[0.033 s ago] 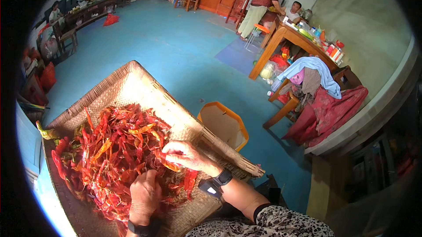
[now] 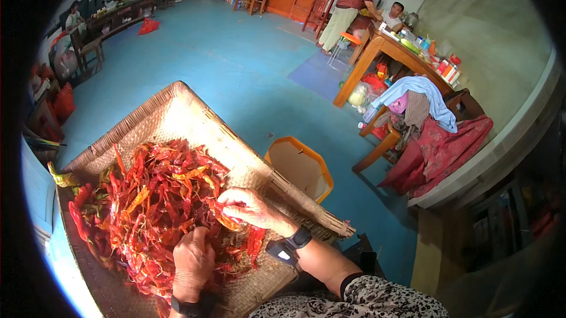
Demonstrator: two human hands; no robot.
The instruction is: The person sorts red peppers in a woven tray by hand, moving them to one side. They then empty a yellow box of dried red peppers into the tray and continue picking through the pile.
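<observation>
A heap of dried red chilies [image 2: 159,200] fills much of a woven bamboo tray [image 2: 183,111], with some orange and greenish pods among them. My left hand [image 2: 193,259] rests at the near side of the heap, its fingers curled down into the chilies. What those fingertips hold is hidden. Farther right, my right hand [image 2: 253,209] is closed in a pinch over the heap's right edge. An orange-red chili [image 2: 226,220] lies right beneath its thumb; whether the fingers grip anything I cannot make out. Loose chilies [image 2: 254,242] lie below that wrist.
Beyond the tray's right side stands a bin with a yellow rim [image 2: 325,171]. A chair piled with clothes [image 2: 421,102] and a wooden table [image 2: 359,76] laden with goods are at the right. Two people are by that table; another person [image 2: 73,20] sits far left.
</observation>
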